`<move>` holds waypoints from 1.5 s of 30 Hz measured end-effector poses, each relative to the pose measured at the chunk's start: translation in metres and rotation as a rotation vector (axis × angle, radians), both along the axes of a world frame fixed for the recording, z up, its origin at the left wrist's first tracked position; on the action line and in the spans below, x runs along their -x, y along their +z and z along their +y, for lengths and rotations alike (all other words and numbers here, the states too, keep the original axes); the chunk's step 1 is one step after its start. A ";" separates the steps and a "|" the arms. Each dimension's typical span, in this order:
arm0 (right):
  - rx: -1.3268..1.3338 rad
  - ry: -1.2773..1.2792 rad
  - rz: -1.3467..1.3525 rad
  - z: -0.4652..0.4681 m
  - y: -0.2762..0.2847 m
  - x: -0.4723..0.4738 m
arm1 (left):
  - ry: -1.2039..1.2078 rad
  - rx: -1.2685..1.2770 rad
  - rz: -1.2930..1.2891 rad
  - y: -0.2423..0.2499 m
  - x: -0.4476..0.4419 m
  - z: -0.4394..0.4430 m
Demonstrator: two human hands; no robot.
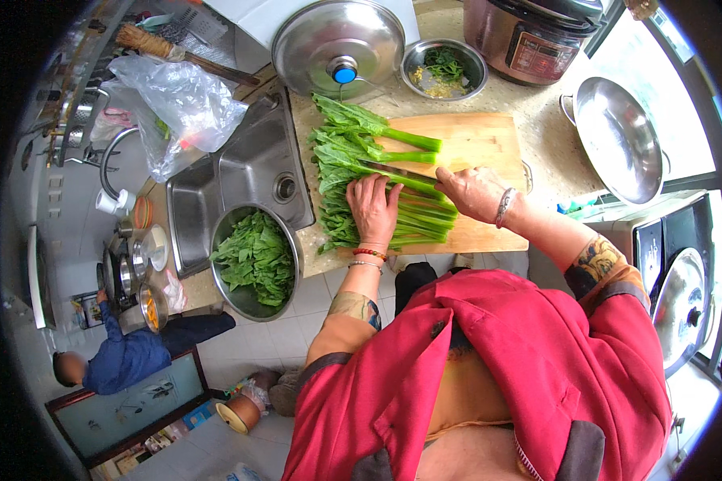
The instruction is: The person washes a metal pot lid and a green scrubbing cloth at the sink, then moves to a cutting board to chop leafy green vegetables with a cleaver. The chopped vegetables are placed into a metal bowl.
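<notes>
A bundle of leafy green vegetables (421, 219) with pale green stalks lies across a wooden cutting board (487, 231), leaves to the left. My left hand (374, 207) presses down on the leaves and upper stalks. In my right hand (470, 191) is a knife (400, 171), its blade lying across the stalks, pointing left. Two stalks (415, 139) lie a little apart near the board's far side. A steel basin (298, 264) of leafy greens (256, 255) stands left of my left hand, at the counter's edge.
Left of the board is a double steel sink (253, 150), with a plastic bag (186, 108) beyond. A steel lid (307, 36), a bowl with chopped herbs (445, 66), an electric pressure cooker (535, 48) and a wok (620, 138) stand around the board. Another person (126, 361) is at the far left.
</notes>
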State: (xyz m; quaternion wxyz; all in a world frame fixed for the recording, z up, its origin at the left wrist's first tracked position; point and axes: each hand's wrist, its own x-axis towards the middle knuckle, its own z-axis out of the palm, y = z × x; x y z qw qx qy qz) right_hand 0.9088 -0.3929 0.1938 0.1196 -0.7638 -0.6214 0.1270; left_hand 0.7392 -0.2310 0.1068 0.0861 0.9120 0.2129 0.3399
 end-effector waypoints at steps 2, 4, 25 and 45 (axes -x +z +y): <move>-0.006 0.002 0.015 0.005 -0.001 0.001 | -0.001 0.009 -0.011 -0.001 0.000 0.001; 0.001 0.003 0.032 0.010 -0.001 0.000 | -0.007 0.032 -0.012 -0.003 -0.001 0.002; 0.246 0.024 0.064 0.067 0.022 0.002 | 0.007 0.137 -0.053 -0.012 -0.002 0.011; 0.355 0.141 0.029 0.087 0.031 -0.007 | 0.065 0.131 -0.037 -0.017 -0.003 0.012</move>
